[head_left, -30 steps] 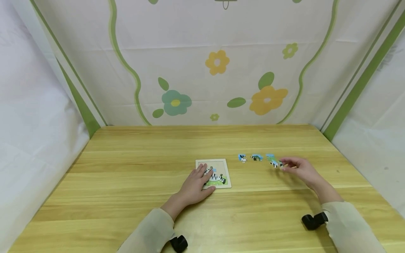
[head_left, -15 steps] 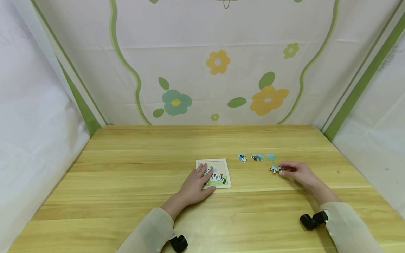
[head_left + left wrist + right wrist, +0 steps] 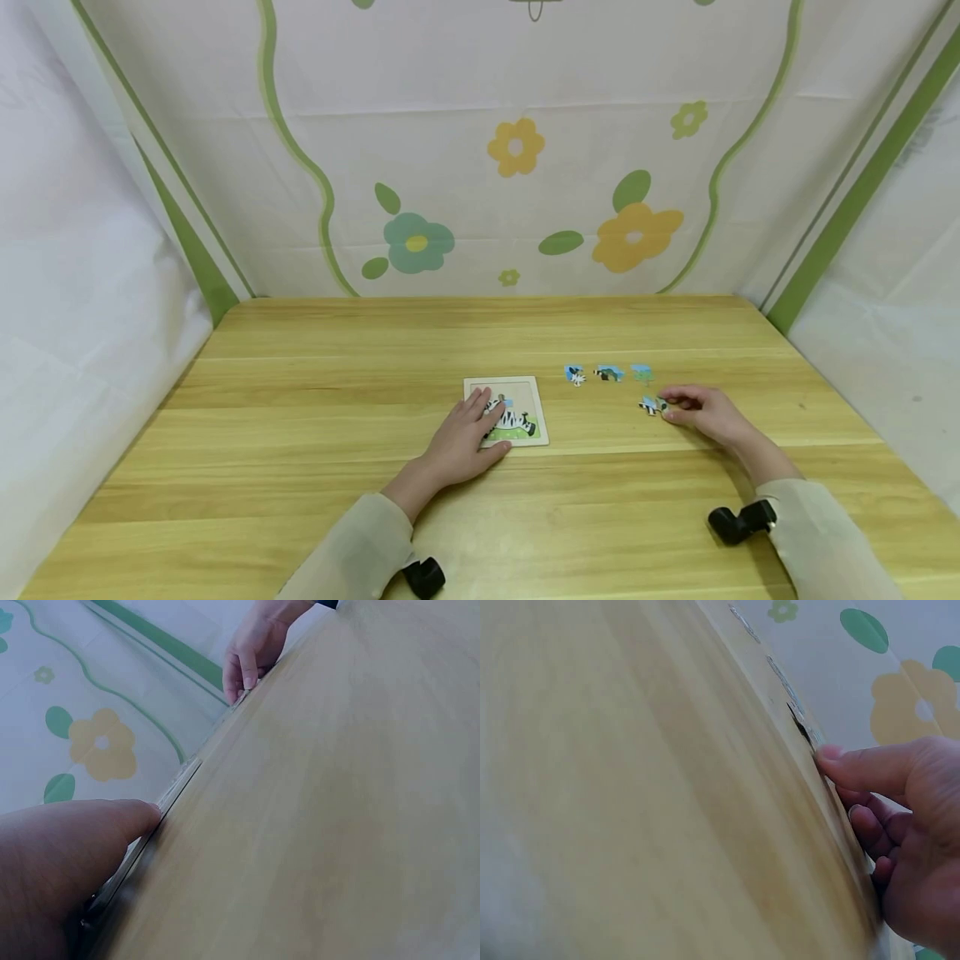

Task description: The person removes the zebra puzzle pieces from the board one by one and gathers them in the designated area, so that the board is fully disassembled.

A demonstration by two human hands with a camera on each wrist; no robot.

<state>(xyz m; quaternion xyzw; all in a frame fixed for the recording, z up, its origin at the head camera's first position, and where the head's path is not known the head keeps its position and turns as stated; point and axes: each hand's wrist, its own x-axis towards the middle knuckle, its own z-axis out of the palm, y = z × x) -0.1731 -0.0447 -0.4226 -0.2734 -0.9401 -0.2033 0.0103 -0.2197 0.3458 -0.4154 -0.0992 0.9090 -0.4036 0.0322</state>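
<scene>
The left hand (image 3: pixel 461 437) lies with its fingers straight and a little apart upon the zebra puzzle board (image 3: pixel 542 417); the fingers cover the left part of the picture, while the thumb rests at the near edge of the frame; to the right of these fingers one can see a black-and-white striped body above a green ground, and the pale backing of the board shows above it.

The right hand (image 3: pixel 708 410) is well apart from the left hand, to its right; its thumb and fingertips are brought together and pinch the zebra puzzle piece (image 3: pixel 649 406), which sticks out to the left of the fingertips and bears blue, black and white; whether this piece touches the wooden table (image 3: pixel 300 375), I cannot tell.

Beyond the right hand and toward its left, three loose pieces lie in a row: the nearest to the hand is the blue-and-green piece (image 3: pixel 642 372); next comes the blue piece with dark green (image 3: pixel 609 373); the farthest is the blue piece with black-and-white stripes (image 3: pixel 573 374), which is between the right hand and the board.

Behind each hand there is a pale sleeve (image 3: pixel 828 533) with a black wrist camera (image 3: pixel 741 523); beyond both hands hangs the flowered cloth (image 3: pixel 450 75).
</scene>
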